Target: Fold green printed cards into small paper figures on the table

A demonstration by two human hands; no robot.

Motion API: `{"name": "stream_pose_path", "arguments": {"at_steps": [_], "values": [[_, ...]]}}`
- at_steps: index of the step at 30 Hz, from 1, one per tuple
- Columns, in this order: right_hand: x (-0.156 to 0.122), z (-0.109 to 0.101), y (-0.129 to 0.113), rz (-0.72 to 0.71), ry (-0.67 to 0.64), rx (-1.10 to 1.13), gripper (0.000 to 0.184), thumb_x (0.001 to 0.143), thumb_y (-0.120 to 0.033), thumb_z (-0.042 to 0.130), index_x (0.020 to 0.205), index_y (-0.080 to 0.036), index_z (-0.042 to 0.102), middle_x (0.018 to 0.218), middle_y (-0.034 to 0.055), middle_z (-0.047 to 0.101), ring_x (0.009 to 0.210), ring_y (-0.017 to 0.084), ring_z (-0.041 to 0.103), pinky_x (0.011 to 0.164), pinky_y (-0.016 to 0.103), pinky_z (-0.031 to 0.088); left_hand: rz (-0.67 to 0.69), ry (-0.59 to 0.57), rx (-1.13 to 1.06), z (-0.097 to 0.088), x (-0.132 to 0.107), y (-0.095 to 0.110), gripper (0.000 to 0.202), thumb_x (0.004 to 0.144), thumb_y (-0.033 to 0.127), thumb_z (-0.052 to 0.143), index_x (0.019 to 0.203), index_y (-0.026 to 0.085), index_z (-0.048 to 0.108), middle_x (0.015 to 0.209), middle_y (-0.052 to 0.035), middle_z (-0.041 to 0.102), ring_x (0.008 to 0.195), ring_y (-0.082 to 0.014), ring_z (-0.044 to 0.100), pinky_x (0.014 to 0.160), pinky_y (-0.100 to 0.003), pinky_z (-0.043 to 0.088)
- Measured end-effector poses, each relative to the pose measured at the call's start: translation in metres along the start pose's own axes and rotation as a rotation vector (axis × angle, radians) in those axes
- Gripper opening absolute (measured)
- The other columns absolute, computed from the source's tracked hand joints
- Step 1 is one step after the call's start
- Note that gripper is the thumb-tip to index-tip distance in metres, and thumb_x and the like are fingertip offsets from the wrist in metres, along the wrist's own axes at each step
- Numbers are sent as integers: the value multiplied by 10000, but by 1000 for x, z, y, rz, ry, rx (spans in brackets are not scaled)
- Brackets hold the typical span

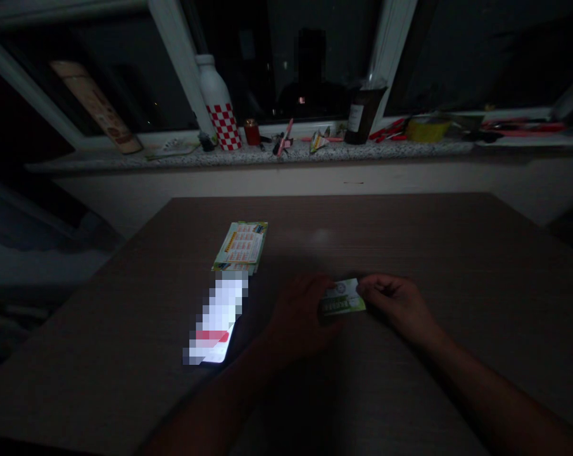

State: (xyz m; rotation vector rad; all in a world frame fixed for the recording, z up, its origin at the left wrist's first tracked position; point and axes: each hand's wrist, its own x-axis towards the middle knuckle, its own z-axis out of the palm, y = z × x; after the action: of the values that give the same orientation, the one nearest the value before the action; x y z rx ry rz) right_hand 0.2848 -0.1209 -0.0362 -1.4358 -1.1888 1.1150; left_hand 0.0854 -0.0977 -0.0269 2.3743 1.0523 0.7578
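A small green-and-white printed card point(345, 297) is held low over the table between my two hands. My left hand point(302, 316), deep in shadow, closes on the card's left edge. At the card's upper right corner, my right hand point(397, 304) pinches it between thumb and bent fingers. Left of my hands lies a phone point(220, 316) with a bright lit screen, partly pixelated. Just beyond the phone rests a small stack of printed cards point(241, 246) with rows of orange print. The print on the held card is too dim to read.
The dark wooden table point(433, 240) reaches to a wall under a window. On the stone sill point(286, 152) stand a red-and-white checkered bottle point(224, 120), a tan cylinder point(96, 104), a small red jar point(251, 133), a dark pouch point(362, 117) and several pens and small items.
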Motion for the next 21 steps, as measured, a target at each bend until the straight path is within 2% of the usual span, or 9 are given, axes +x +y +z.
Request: {"name": "stream_pose_path", "arguments": {"at_steps": [4,8,12,17,21], "values": [[0,1,0,37,-1,7,273,688,-421,661,692,-148,662,559,-11,568,482,87,448,473,222,341,-18,-13,71,1,1,-1,454,705,339,686,1113,213,530,1139,-73,593,1063,-248,531,948,-411,405],[-1,2,-1,30,-24,49,306,698,-453,663,740,-149,670,583,-12,566,506,93,462,496,229,346,-37,-8,71,2,1,-3,434,723,357,668,1110,212,535,1116,-67,603,1041,-245,539,930,-410,414],[-1,2,2,9,-102,75,325,748,-478,635,764,-155,666,598,-9,571,527,105,489,524,237,367,-90,3,30,3,0,-6,428,733,368,658,1118,220,546,1117,-76,608,1031,-260,545,907,-418,419],[4,0,12,-56,-123,176,337,818,-462,548,851,-152,676,680,45,638,637,179,583,627,304,448,-173,18,-122,0,0,-6,400,741,394,646,1095,219,578,1080,-78,628,992,-259,564,877,-410,422],[3,2,12,-78,-156,189,304,801,-431,573,925,-172,672,676,36,651,628,168,598,623,296,472,-263,-47,-398,-1,2,-1,298,783,379,603,1034,219,605,993,-56,653,916,-221,587,818,-347,436]]}}
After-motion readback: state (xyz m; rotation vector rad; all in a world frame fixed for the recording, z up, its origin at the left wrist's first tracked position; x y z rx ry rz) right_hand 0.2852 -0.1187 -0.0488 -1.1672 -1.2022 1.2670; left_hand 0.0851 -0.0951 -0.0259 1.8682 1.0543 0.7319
